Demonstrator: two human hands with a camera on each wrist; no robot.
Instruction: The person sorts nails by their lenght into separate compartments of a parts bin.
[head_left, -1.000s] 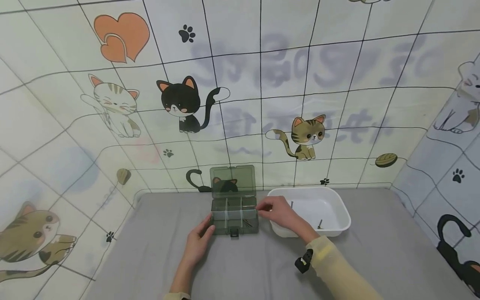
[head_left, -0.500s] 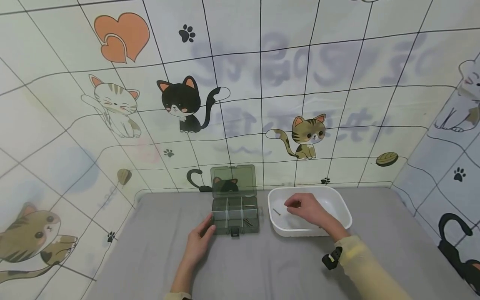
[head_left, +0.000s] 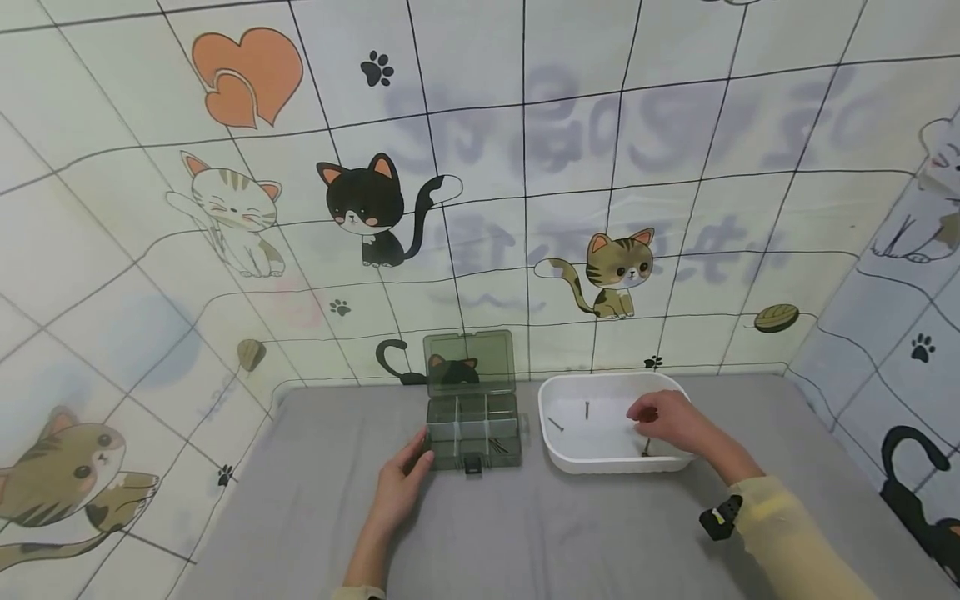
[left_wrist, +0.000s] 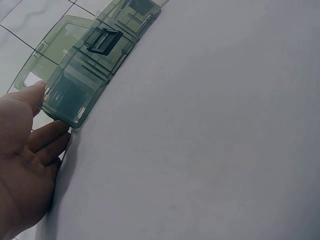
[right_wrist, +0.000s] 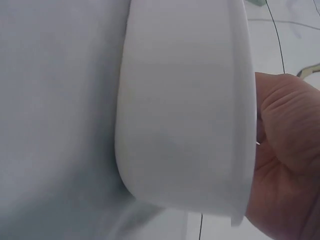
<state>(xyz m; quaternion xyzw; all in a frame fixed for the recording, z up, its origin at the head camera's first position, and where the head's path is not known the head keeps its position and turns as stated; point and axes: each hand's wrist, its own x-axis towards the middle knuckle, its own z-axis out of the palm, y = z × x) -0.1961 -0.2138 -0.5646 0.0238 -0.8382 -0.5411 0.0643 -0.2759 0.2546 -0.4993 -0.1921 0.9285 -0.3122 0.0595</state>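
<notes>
My left hand (head_left: pixel 399 483) rests against the left end of a green see-through compartment box (head_left: pixel 474 450), thumb and fingers at its corner. In the left wrist view, the fingers (left_wrist: pixel 52 137) lie relaxed beside the box (left_wrist: pixel 67 95). Its lid (head_left: pixel 472 363) stands raised, and a few thin dark pieces (head_left: pixel 498 446) lie in the front right compartment. My right hand (head_left: pixel 675 421) is inside the white tray (head_left: pixel 551 450), loosely bent fingers just above a screw (head_left: pixel 646 447). The tray wall hides the fingertips in the right wrist view.
Two more screw-like pieces lie in the tray: one slanted piece (head_left: pixel 556 423) at the left and one upright-looking piece (head_left: pixel 587 409) nearer the middle. A grey cloth (head_left: pixel 465 542) covers the table. Behind it hangs a cat-patterned sheet (head_left: pixel 480 208).
My right hand has moved from the box's right edge rightward across the tray to its right part. My left hand has kept its place against the box.
</notes>
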